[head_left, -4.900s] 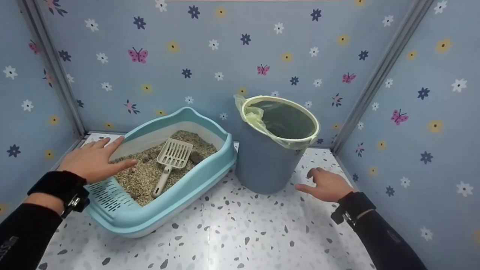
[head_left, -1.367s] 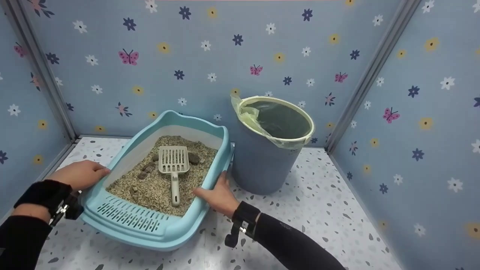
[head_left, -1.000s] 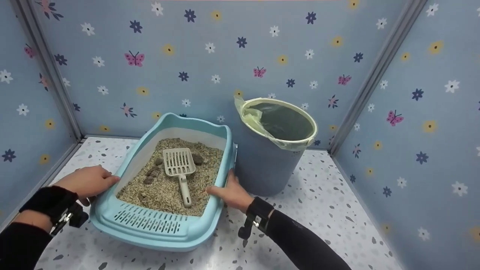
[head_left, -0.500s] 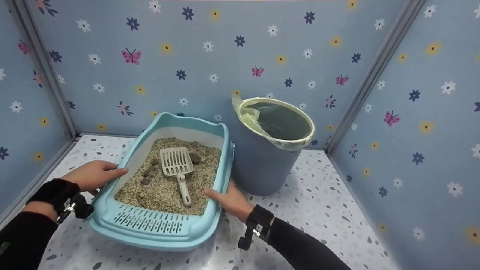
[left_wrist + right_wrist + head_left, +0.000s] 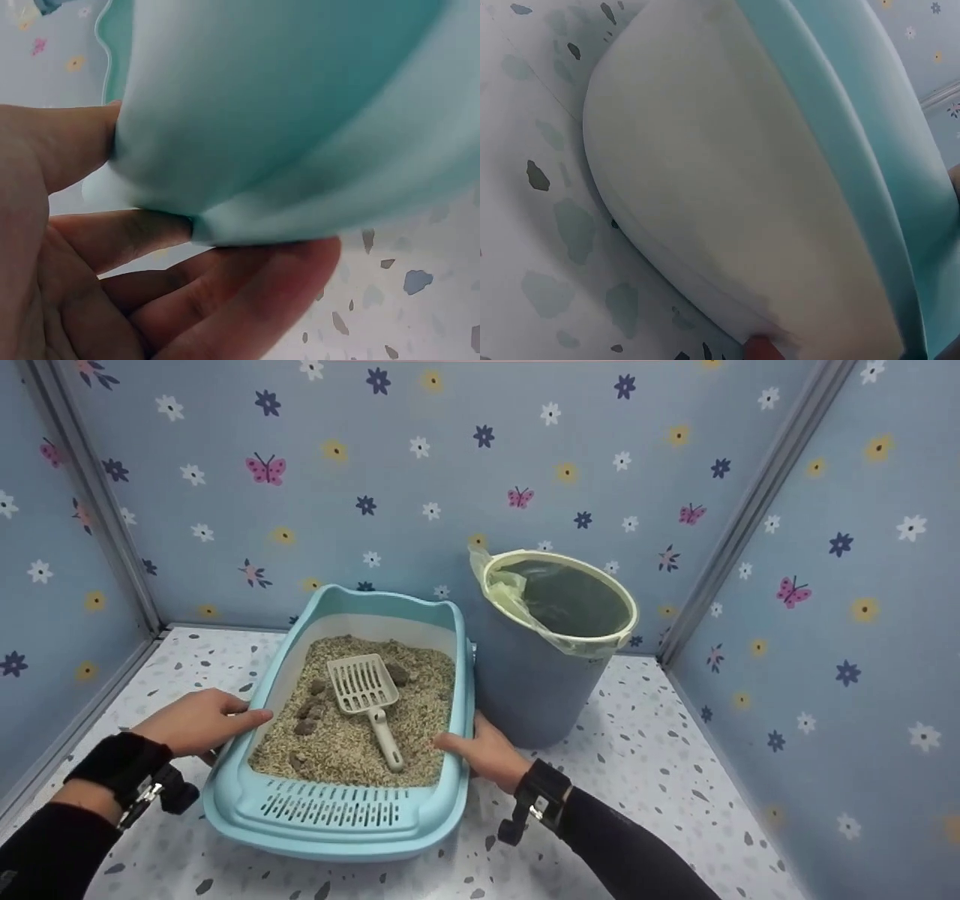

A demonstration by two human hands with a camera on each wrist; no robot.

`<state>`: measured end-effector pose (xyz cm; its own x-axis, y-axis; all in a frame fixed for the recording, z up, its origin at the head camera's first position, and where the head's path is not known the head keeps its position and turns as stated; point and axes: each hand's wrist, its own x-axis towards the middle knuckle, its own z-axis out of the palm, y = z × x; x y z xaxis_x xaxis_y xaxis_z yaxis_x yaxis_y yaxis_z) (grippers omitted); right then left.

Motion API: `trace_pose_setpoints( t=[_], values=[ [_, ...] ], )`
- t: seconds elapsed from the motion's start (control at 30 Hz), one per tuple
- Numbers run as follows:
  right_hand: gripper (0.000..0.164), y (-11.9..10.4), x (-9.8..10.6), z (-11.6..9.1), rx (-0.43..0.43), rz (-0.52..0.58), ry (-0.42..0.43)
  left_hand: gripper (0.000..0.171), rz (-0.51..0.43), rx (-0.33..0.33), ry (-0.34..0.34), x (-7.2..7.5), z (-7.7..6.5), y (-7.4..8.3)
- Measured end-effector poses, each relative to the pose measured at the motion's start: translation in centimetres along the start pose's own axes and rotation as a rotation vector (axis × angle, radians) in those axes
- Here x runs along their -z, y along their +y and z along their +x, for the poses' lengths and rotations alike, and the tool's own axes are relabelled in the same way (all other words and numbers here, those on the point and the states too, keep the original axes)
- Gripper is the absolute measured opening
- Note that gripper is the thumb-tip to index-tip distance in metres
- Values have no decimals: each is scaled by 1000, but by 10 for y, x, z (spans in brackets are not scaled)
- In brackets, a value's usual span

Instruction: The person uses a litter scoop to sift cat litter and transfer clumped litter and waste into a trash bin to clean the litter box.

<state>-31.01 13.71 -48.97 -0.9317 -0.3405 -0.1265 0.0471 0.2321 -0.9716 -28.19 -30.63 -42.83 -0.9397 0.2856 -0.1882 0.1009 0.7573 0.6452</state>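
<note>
A light-blue litter box (image 5: 337, 825) with a pale base stands on the speckled floor, filled with tan cat litter (image 5: 337, 757). My left hand (image 5: 199, 724) grips its left rim, thumb on top; in the left wrist view the fingers (image 5: 225, 300) curl under the blue edge. Opposite, my right hand (image 5: 491, 754) holds the right side, thumb over the rim. A fingertip (image 5: 763, 348) shows low against the pale base in the right wrist view; the other fingers are mostly hidden. On the litter lies a beige slotted litter scoop (image 5: 365, 686), with dark clumps (image 5: 309, 712) beside it.
A grey-blue trash bin (image 5: 536, 690), lined with a pale yellow-green bag (image 5: 517, 596), stands close to the box's right side. Flower-patterned panels (image 5: 420, 480) enclose the back and both sides. Speckled floor (image 5: 630, 825) extends in front and to the right.
Both hands, first held apart from the box, have taken hold of its sides. The box has turned from slanted to nearly straight and shifted slightly right, and the scoop has turned with it.
</note>
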Motion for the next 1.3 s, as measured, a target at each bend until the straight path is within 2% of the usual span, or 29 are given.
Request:
trace_pose_setpoints(
  t=[0.17, 0.47, 0.67, 0.83, 0.93, 1.1, 1.2, 1.3],
  values=[
    [90, 3, 8, -3, -1, 4, -7, 55, 3, -18, 9, -8, -3, 7],
    [88, 6, 22, -2, 21, -48, -11, 49, -45, 16, 4, -21, -16, 23],
    [82, 8, 30, -10, 8, -56, 7, 55, -84, 31, 11, -33, -27, 32],
    [76, 8, 33, -15, -7, -68, 21, 56, -75, 40, 26, -38, -30, 36],
    [75, 6, 35, -17, -16, -96, 21, 62, -55, 49, 28, -34, -29, 36],
    [78, -1, 40, -18, -34, -213, -3, 86, -56, 47, 32, -21, -18, 29],
    [84, -7, 44, -20, -37, -300, -19, 101, -102, 59, 40, -16, -9, 21],
    [90, -18, 47, -25, -13, -400, 0, 108, -189, 66, 40, -17, 0, 13]
  ],
)
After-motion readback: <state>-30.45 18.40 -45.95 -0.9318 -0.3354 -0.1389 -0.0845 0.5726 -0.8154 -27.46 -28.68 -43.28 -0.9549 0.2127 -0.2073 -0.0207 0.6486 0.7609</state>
